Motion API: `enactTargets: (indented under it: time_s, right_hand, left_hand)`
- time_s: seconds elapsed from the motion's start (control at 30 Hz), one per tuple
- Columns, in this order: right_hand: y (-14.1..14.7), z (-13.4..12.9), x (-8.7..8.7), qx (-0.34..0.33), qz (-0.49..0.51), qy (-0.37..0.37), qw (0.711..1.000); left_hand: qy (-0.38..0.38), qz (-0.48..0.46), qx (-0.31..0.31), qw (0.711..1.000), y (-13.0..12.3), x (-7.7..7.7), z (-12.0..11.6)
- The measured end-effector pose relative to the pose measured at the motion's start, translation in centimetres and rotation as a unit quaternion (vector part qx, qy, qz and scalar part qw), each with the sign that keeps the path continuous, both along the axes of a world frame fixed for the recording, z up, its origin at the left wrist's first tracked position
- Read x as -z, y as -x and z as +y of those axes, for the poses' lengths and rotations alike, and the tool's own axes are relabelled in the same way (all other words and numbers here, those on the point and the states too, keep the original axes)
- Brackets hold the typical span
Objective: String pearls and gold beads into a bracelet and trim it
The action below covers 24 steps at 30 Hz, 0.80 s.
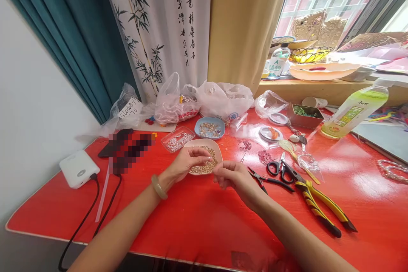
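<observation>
My left hand (188,162), with a pale green bangle (158,187) on the wrist, hovers over a pinkish dish (205,144) filled with small gold beads (204,166); its fingertips are pinched together above the beads. My right hand (231,175) sits just right of the dish, fingers curled and pinched close to the left fingertips. Whatever the fingers pinch is too small to make out. Both hands rest over the red table (197,216).
A blue dish (209,128) of beads and a clear tray (177,139) of pearls lie behind. Scissors (276,167), yellow-handled pliers (318,202) and small red cutters (259,179) lie right. Plastic bags (197,102), a green bottle (353,112), a white power bank (79,168) with cables surround.
</observation>
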State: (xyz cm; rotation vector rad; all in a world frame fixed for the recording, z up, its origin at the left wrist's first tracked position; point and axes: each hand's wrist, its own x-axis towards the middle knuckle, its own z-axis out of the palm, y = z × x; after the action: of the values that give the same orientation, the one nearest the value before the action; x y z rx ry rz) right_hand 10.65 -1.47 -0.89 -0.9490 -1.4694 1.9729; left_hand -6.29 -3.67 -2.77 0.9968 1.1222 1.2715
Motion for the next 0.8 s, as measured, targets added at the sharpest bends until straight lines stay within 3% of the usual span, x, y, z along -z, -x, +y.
enactTargets:
  time_s: [0.43,0.8]
  right_hand:
    - [0.05,0.08,0.24,-0.005,-0.002,0.002,1.000]
    - [0.10,0.46,0.94,-0.019,-0.036,-0.059,0.997]
  left_hand:
    - [-0.039,0.051,0.027,0.998,0.03,-0.13,-0.17]
    - [-0.085,0.140,0.061,0.985,0.03,-0.66,-0.43]
